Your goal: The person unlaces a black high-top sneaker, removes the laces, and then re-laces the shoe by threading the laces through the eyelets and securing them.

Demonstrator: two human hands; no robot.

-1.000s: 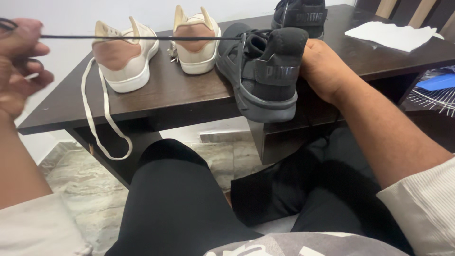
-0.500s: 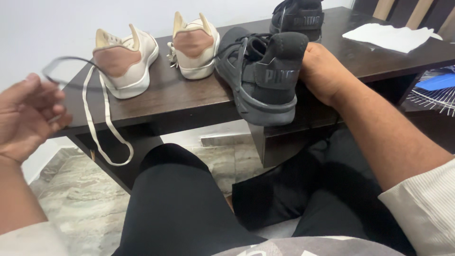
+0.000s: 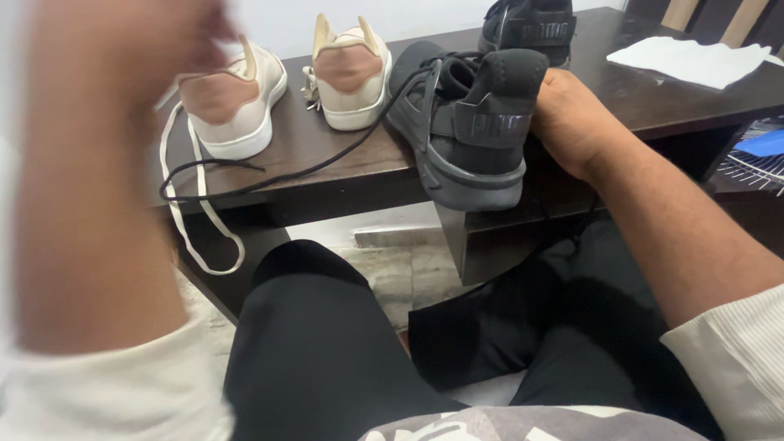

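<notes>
Raised close to the camera now, the left hand [image 3: 106,122] is a blur, and the long black shoelace [image 3: 269,175] it pulled taut lies slack.

Whether that hand's grip is closed I cannot tell. The lace, light and limp, trails over the dark wooden surface [image 3: 327,159] near its front edge; an end is the likely hold. The right hand [image 3: 572,122] is clamped on the heel of the black knit sneaker [image 3: 469,131], soft-sided, overhanging the edge. Beyond stand two cream sneakers [image 3: 294,90], another black shoe [image 3: 531,28] and white paper [image 3: 694,61]; open room lies between them.
</notes>
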